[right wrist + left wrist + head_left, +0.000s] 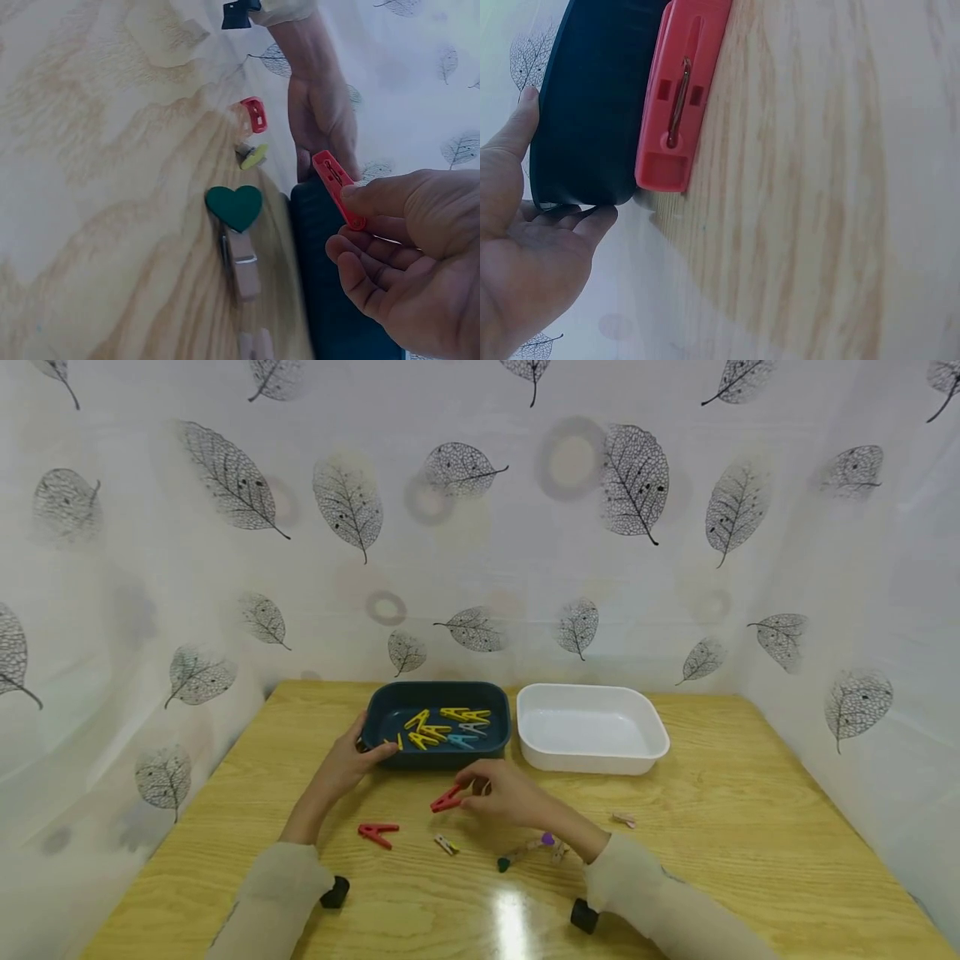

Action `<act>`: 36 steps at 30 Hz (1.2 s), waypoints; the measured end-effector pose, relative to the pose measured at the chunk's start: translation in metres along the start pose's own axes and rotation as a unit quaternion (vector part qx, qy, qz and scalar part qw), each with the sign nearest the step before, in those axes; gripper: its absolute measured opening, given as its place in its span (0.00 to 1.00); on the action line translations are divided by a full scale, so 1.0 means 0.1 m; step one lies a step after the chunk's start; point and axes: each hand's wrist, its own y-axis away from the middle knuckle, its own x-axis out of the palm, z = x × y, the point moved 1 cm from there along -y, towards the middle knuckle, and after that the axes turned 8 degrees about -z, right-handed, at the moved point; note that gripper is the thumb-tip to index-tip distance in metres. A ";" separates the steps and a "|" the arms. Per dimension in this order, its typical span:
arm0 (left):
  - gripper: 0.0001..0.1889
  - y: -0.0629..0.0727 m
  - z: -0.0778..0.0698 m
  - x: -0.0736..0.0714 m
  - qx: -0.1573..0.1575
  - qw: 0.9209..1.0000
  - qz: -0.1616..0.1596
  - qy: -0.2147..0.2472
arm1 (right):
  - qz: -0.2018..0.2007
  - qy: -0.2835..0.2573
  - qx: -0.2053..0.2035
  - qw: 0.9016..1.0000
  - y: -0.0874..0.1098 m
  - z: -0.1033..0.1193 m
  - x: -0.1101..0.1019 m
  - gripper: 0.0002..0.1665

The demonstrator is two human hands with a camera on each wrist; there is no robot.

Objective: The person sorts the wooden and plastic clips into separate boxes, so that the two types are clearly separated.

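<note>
My left hand (347, 766) grips the left end of a dark blue bin (438, 762), thumb over the rim and fingers along the outer wall. Inside that bin lie several yellow clothespins (432, 732), a light blue clothespin (461, 741) and a grey one (472, 727). Just in front of the bin, my right hand (504, 795) pinches a red clothespin (335, 184) between thumb and fingers, above the table. A second red clothespin (377, 833) rests on the table near my left forearm; it looms large in the left wrist view.
To the right of the dark bin stands a white bin (592, 762). Small wooden clothespins lie nearer me: one with a yellow piece (447, 844), others with a green heart (235, 208) and a purple heart (547, 839), and a pinkish one (624, 819) farther right. A leaf-patterned curtain surrounds the table.
</note>
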 end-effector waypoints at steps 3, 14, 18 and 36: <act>0.51 0.00 0.00 0.01 -0.003 1.000 0.001 0.002 | -0.013 0.003 -0.001 1.000 0.03 0.01 -0.07 0.17; 0.51 0.01 -0.01 0.00 0.001 1.000 0.002 0.002 | -0.048 0.006 0.017 0.999 0.10 0.00 -0.28 0.16; 0.51 0.01 -0.01 0.00 0.000 1.000 0.004 0.001 | -0.062 0.005 0.023 0.998 0.10 0.03 -0.36 0.18; 0.51 0.01 -0.01 0.00 -0.006 1.000 0.002 -0.004 | -0.122 0.011 0.045 0.991 -0.05 -0.04 -0.62 0.19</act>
